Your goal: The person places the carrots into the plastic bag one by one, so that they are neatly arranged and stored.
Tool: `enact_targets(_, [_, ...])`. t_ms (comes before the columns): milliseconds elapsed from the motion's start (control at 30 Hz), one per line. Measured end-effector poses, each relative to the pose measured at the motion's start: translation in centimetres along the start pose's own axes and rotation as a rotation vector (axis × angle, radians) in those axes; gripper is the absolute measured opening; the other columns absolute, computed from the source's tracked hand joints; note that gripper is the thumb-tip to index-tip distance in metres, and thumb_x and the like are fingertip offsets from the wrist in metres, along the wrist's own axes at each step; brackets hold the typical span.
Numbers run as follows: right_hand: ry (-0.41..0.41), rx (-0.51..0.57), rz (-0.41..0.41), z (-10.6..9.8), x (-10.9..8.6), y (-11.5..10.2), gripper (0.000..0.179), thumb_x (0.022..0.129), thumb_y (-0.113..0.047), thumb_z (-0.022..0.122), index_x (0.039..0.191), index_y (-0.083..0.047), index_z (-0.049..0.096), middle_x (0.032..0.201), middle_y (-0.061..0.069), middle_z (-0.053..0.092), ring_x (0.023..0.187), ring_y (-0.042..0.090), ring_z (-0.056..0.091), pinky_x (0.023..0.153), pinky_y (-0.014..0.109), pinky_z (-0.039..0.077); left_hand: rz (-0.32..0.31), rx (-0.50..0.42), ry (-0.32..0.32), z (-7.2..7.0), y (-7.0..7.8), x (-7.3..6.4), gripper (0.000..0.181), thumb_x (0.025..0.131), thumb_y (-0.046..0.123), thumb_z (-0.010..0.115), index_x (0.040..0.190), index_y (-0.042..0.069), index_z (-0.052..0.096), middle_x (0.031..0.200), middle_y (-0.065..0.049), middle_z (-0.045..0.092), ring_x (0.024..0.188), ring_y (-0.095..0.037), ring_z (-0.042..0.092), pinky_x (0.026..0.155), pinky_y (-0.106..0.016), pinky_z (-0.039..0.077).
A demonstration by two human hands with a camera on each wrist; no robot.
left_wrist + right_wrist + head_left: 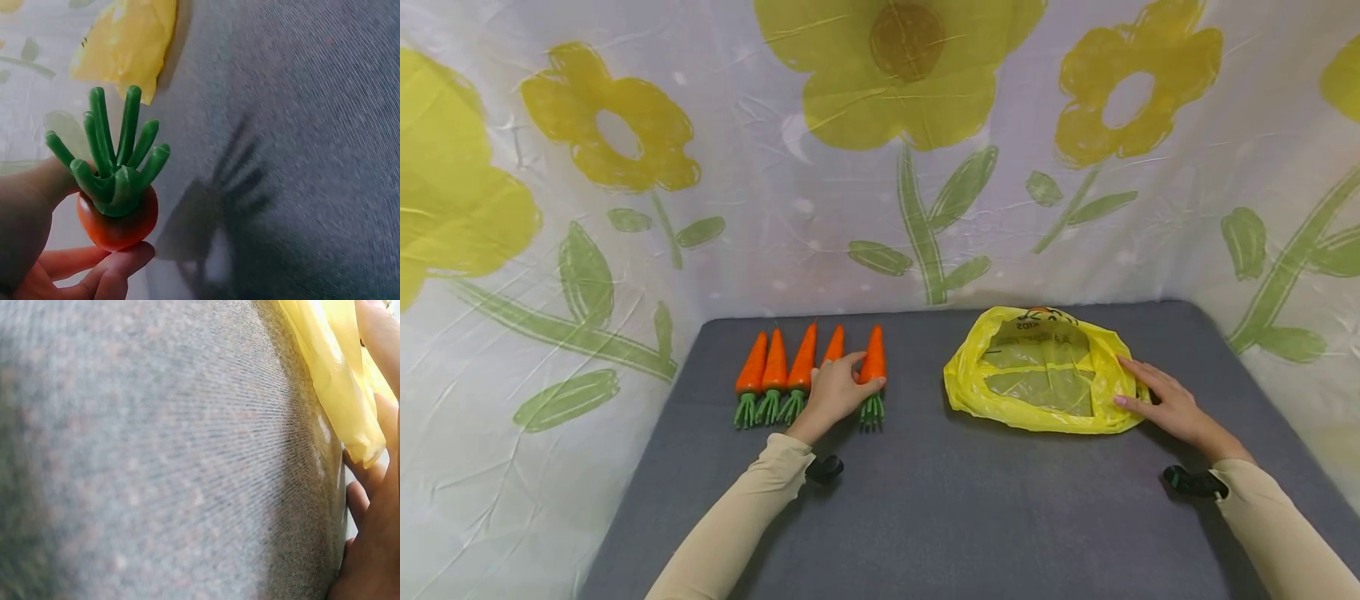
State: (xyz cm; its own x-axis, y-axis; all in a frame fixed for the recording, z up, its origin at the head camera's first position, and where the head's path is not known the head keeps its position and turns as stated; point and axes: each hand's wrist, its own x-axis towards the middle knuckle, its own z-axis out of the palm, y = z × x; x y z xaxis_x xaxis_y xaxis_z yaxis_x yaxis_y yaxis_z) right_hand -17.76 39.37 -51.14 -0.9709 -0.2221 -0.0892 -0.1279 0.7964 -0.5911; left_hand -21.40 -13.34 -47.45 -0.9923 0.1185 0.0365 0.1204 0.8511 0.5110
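My left hand [837, 390] pinches an orange toy carrot [874, 358] between thumb and fingers, its narrow tip pointing to the back of the table. In the left wrist view the carrot's green stalks [119, 162] face the camera, with its shadow cast on the cloth. Left of it several more carrots [775, 375] lie side by side, the nearest one partly covered by the hand. A yellow plastic bag [964, 379] lies with its mouth spread wide. Against the bag's right rim, my right hand [1172, 406] rests with fingers extended; folded yellow plastic [334, 381] shows beside it.
A dark grey cloth-covered table [970, 508] bears everything. Behind and at both sides hangs a pale curtain [752, 192] printed with yellow flowers. Dark wrist cameras [825, 469] are worn near both sleeves.
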Motion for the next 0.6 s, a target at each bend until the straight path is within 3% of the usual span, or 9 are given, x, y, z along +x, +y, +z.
enact_targets(67, [-0.001, 0.000, 0.001, 0.0, 0.0, -0.2, 0.081, 0.098, -0.040, 0.059, 0.160, -0.012, 0.014, 0.158, 0.034, 0.019, 0.141, 0.062, 0.013, 0.101, 0.080, 0.008, 0.007, -0.019, 0.007, -0.2, 0.3, -0.1, 0.065, 0.084, 0.046, 0.076, 0.138, 0.014, 0.059, 0.070, 0.002, 0.065, 0.066, -0.013, 0.056, 0.086, -0.046, 0.038])
enact_targets(133, [-0.002, 0.001, 0.001, 0.0, 0.0, -0.3, 0.081, 0.098, -0.040, 0.058, 0.160, -0.011, 0.015, 0.158, 0.035, 0.018, 0.141, 0.062, 0.013, 0.101, 0.080, 0.008, 0.017, -0.047, 0.008, -0.3, 0.7, -0.2, 0.066, 0.084, 0.045, 0.075, 0.139, 0.013, 0.058, 0.068, 0.001, 0.063, 0.060, -0.013, 0.054, 0.083, -0.044, 0.041])
enact_targets(200, [-0.002, -0.002, 0.003, 0.0, -0.1, -0.3, 0.081, 0.098, -0.040, 0.058, 0.160, -0.011, 0.015, 0.158, 0.035, 0.019, 0.141, 0.062, 0.013, 0.102, 0.080, 0.008, 0.026, -0.070, 0.008, -0.4, 1.0, -0.2, 0.066, 0.085, 0.043, 0.075, 0.140, 0.011, 0.057, 0.066, 0.001, 0.060, 0.056, -0.012, 0.050, 0.073, -0.037, 0.044])
enact_targets(333, [-0.002, -0.007, 0.009, 0.0, -0.1, -0.4, 0.081, 0.098, -0.041, 0.058, 0.159, -0.010, 0.016, 0.158, 0.035, 0.019, 0.141, 0.062, 0.014, 0.101, 0.080, 0.008, 0.026, -0.118, 0.005, -0.4, 1.5, -0.1, 0.065, 0.086, 0.040, 0.076, 0.140, 0.010, 0.056, 0.067, -0.001, 0.059, 0.053, -0.012, 0.047, 0.052, -0.026, 0.037])
enact_targets(600, [-0.010, -0.017, 0.025, 0.0, 0.1, -0.3, 0.082, 0.097, -0.044, 0.057, 0.159, -0.008, 0.016, 0.158, 0.035, 0.019, 0.142, 0.061, 0.013, 0.102, 0.079, 0.008, 0.046, -0.169, 0.016, 0.0, 2.3, 0.2, 0.063, 0.085, 0.035, 0.077, 0.138, 0.009, 0.057, 0.073, -0.003, 0.062, 0.057, -0.012, 0.050, 0.055, -0.025, 0.040])
